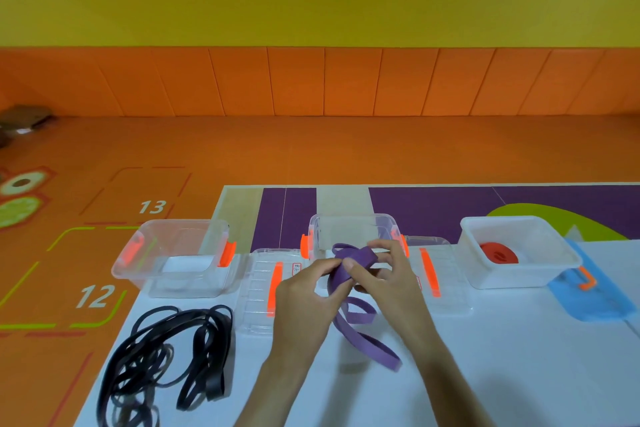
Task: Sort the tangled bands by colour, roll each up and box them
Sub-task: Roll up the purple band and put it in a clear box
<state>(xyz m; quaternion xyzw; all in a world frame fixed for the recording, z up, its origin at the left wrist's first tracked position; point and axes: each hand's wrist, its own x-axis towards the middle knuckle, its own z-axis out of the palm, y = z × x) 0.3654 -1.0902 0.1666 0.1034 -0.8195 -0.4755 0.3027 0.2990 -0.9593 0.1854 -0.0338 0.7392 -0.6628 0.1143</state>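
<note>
Coil of purple band (356, 260) pinched by curled fingers of left hand (304, 291) and right hand (388, 274); loose tail runs below both, toward the person

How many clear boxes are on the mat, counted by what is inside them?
Holding a red roll: 1, the right box
Showing no band inside: 2, the left box and the middle box
Total: 3 boxes

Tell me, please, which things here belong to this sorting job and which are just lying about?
Job: flat purple band, gripped by left hand, right hand; tangled black bands; rolled red band; left clear plastic box, middle box, right box; clear lids.
Idle: dark blurred object on floor, far left.
</note>
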